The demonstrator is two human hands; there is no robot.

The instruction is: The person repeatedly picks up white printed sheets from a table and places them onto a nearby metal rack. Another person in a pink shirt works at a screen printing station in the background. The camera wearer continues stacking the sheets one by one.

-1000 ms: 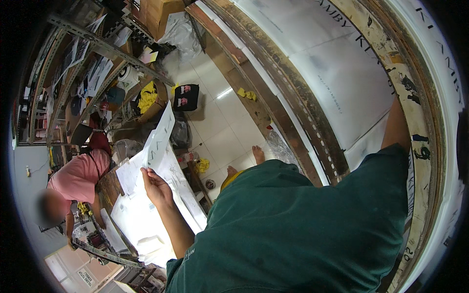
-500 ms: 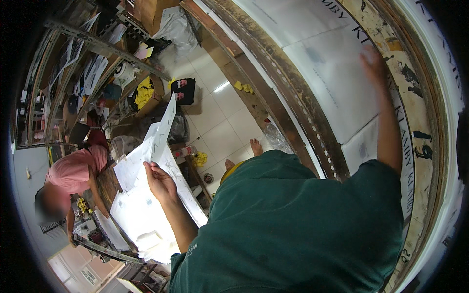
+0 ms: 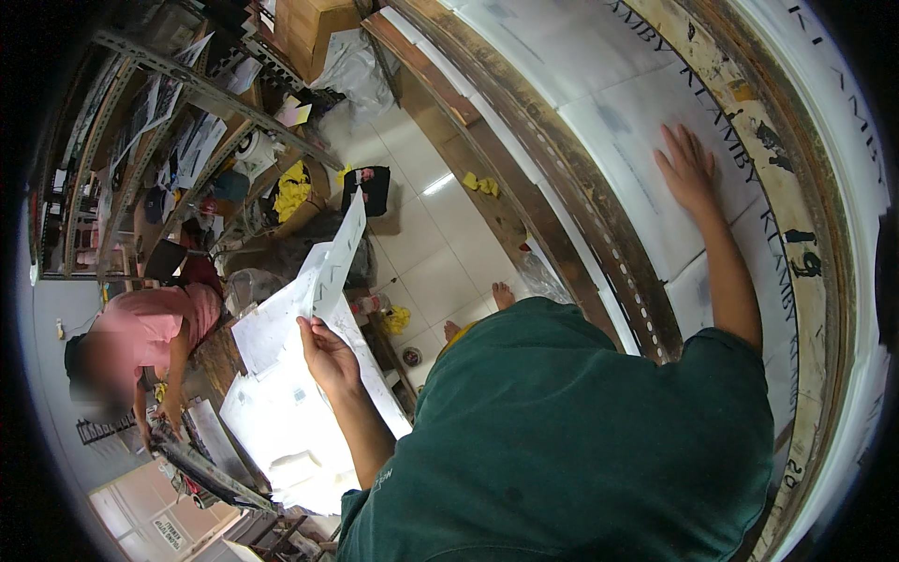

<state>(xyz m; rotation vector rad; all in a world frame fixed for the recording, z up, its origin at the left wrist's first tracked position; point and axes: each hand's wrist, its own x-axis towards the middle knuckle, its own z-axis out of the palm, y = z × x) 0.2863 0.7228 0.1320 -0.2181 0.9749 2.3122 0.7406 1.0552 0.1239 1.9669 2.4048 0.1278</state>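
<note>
Between the thumb and fingers of my left hand [image 3: 330, 358] is a white sheet of paper [image 3: 339, 253] with dark marks, standing up in a curl. Beneath and beside it lie more white sheets [image 3: 257, 403] on a brightly lit work surface. Over on the right, my right hand [image 3: 688, 170] is spread flat, fingers apart, on white paper [image 3: 609, 140] that covers a long table. A band of dark printed letters runs along the far side of that paper.
A person in a pink shirt [image 3: 154, 323] leans over the left bench. Metal shelving [image 3: 220, 94] crammed with papers stands at upper left. On the tiled floor [image 3: 426, 229] is a black printed item [image 3: 367, 190]; yellow scraps [image 3: 480, 184] lie nearby. A cardboard box [image 3: 314, 33] is at the top.
My right hand has come back toward me along the paper and now lies flat. My left hand keeps its hold on the sheet. The person in pink has shifted their arms.
</note>
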